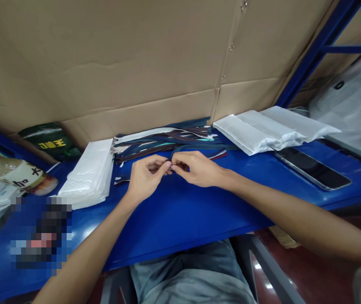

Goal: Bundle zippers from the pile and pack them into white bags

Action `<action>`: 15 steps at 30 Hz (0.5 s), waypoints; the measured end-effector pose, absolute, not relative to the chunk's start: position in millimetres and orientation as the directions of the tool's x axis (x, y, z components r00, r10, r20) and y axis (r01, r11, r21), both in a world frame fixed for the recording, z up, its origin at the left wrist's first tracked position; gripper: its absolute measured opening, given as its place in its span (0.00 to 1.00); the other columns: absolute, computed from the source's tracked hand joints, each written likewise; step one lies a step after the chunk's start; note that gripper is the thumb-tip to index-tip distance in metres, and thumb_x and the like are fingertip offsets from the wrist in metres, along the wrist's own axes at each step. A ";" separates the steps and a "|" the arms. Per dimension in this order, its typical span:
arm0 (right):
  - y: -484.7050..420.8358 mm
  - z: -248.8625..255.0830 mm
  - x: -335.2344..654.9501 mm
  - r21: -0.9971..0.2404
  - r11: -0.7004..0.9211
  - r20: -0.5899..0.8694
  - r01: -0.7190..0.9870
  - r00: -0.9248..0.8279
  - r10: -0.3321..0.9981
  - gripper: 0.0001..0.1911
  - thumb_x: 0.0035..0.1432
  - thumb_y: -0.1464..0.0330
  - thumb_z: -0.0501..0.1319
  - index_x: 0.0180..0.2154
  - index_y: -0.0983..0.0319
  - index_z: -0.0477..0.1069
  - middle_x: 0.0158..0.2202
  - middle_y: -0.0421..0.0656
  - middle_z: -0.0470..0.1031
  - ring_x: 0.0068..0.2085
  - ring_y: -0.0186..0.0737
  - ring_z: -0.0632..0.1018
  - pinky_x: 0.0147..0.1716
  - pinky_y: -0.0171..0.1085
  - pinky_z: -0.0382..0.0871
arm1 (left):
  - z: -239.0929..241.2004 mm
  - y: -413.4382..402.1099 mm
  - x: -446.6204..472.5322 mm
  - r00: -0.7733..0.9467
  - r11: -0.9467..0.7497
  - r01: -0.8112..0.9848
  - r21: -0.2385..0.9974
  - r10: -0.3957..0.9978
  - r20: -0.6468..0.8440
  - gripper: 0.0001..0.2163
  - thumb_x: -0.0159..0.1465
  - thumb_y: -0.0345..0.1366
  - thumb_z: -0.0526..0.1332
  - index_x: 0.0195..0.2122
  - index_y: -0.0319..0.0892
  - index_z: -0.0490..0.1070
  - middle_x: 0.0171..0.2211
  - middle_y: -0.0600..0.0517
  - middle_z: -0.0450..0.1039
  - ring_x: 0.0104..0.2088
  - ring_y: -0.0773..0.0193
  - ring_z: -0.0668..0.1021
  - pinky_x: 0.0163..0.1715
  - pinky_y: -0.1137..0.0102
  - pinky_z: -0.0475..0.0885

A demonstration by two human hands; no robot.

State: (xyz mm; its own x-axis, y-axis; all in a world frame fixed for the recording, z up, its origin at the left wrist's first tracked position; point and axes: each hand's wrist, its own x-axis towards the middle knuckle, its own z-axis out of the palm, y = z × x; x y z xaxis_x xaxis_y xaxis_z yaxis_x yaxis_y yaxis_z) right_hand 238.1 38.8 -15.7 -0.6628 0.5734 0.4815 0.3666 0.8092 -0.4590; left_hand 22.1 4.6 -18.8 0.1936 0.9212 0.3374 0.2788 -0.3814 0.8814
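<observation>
My left hand (147, 175) and my right hand (196, 169) meet above the blue table, thumbs and forefingers pinched together. Between them is the end of a dark navy zipper (178, 149), mostly covered by my fingers. Its tape seems to trail off behind my right hand. Just beyond my hands lies a loose pile of zippers (164, 137) in navy, brown, white and teal. Another short dark zipper end (122, 180) pokes out to the left of my left hand.
White plastic packets (87, 173) are stacked on the left, with padded white packets (262, 128) at the back right. A phone (315, 168) lies in front of those. A bottle (19, 173) and a dark green bag (50, 141) are far left. Cardboard (136, 63) walls the back.
</observation>
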 end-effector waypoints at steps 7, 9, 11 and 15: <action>46.9 -17.2 245.1 -0.335 0.823 0.466 0.459 -0.678 0.568 0.10 0.76 0.68 0.49 0.40 0.60 0.66 0.42 0.47 0.68 0.39 0.42 0.70 0.41 0.41 0.65 | -14.7 11.4 15.4 0.103 -0.427 0.306 0.851 0.903 0.417 0.12 0.65 0.45 0.71 0.38 0.41 0.82 0.30 0.50 0.84 0.28 0.60 0.86 0.32 0.67 0.84; 56.9 -18.4 254.4 -0.265 0.809 0.460 0.525 -0.668 0.584 0.10 0.75 0.69 0.50 0.40 0.60 0.67 0.43 0.49 0.69 0.42 0.45 0.71 0.44 0.42 0.66 | -9.8 18.2 1.3 0.026 -0.435 0.353 0.828 0.889 0.457 0.13 0.64 0.47 0.72 0.38 0.41 0.81 0.29 0.49 0.83 0.28 0.59 0.86 0.31 0.67 0.84; 68.3 -18.1 266.4 -0.193 0.774 0.440 0.603 -0.652 0.617 0.09 0.75 0.69 0.51 0.41 0.61 0.68 0.45 0.51 0.71 0.46 0.48 0.72 0.46 0.44 0.66 | -3.1 25.9 -20.4 -0.060 -0.426 0.457 0.781 0.861 0.505 0.14 0.63 0.48 0.72 0.39 0.41 0.81 0.29 0.48 0.83 0.29 0.57 0.86 0.31 0.66 0.83; 85.9 -12.5 290.6 -0.083 0.645 0.368 0.760 -0.578 0.728 0.09 0.74 0.70 0.51 0.43 0.63 0.70 0.47 0.54 0.75 0.46 0.50 0.75 0.43 0.44 0.65 | 8.6 38.2 -74.7 -0.148 -0.298 0.750 0.591 0.795 0.589 0.14 0.68 0.50 0.66 0.42 0.44 0.81 0.33 0.46 0.84 0.35 0.52 0.87 0.39 0.59 0.82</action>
State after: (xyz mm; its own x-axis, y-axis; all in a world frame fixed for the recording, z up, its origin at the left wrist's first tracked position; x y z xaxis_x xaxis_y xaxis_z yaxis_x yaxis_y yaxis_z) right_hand 290.6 85.9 -12.5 -0.5781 0.7284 0.3677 0.7598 0.6448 -0.0828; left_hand -74.7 38.2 8.6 -0.1481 0.7946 0.5888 0.7497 -0.2980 0.5908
